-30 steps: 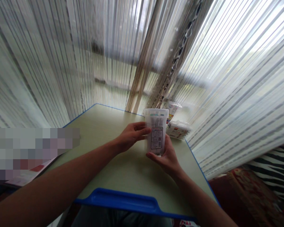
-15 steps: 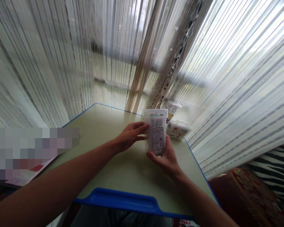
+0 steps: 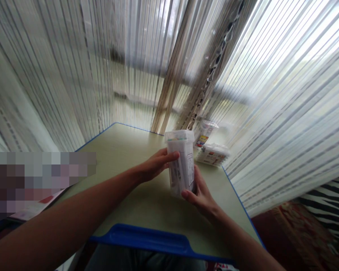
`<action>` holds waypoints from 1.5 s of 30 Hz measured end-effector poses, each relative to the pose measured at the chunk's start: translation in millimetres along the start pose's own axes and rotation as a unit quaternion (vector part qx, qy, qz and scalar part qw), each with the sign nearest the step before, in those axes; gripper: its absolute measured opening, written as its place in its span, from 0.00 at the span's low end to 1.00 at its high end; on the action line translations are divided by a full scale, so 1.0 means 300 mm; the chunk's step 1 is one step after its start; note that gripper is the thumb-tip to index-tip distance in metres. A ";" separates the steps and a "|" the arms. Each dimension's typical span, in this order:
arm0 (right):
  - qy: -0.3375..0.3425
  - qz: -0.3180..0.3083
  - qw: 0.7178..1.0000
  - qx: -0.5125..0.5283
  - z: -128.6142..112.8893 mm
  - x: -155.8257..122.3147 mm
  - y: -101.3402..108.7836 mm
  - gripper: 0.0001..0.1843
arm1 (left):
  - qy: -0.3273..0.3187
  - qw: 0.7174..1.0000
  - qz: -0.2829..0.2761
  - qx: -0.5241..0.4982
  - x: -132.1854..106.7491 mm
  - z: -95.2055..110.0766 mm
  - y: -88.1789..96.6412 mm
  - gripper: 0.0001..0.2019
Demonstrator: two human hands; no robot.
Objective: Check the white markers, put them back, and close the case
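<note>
A tall clear plastic box [image 3: 180, 162] with a white lid and a printed label is held upright just above the green table [image 3: 124, 150]. My left hand [image 3: 155, 165] presses its fingers against the box's left side. My right hand [image 3: 200, 192] wraps around the box from the right and below, thumb on its lower front. The label now faces right. Thin sticks or packets show through the box's wall, too blurred to name.
The green table has a blue rim and a blue handle-like front edge [image 3: 147, 239]. A flat clear box [image 3: 213, 154] and a small printed cup [image 3: 205, 133] stand at the back right by the striped curtains. A booklet [image 3: 34, 207] lies at the left edge.
The box has been turned about its upright axis, so the label has swung from facing me to facing right. Both hands shifted slightly left with it.
</note>
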State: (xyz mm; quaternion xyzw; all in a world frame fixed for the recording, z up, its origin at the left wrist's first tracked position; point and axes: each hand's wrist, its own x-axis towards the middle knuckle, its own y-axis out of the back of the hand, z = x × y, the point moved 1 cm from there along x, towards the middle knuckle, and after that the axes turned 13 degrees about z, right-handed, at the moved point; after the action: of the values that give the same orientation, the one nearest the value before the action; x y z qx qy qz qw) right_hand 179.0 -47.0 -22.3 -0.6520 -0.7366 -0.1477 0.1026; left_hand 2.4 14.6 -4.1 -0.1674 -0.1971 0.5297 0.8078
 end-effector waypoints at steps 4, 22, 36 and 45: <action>-0.022 -0.020 1.000 0.002 0.020 0.005 0.003 0.37 | -0.018 0.998 0.043 0.038 -0.001 0.006 -0.006 0.23; -0.087 0.051 0.990 0.098 0.035 0.033 0.012 0.31 | -0.012 0.999 0.023 0.047 0.005 0.030 -0.002 0.22; -0.072 0.041 0.989 0.119 0.050 0.039 0.025 0.26 | -0.005 0.999 0.037 0.032 0.007 0.031 -0.006 0.22; -0.128 0.046 0.965 0.223 0.019 0.036 0.009 0.21 | -0.011 0.999 0.028 0.029 0.017 0.023 0.006 0.19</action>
State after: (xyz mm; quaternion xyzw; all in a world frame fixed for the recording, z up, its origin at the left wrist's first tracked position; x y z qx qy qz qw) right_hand 180.7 -34.8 -23.8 -0.6592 -0.7272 0.1100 0.1565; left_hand -0.4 20.5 1.7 -0.1432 -0.1858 0.5597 0.7948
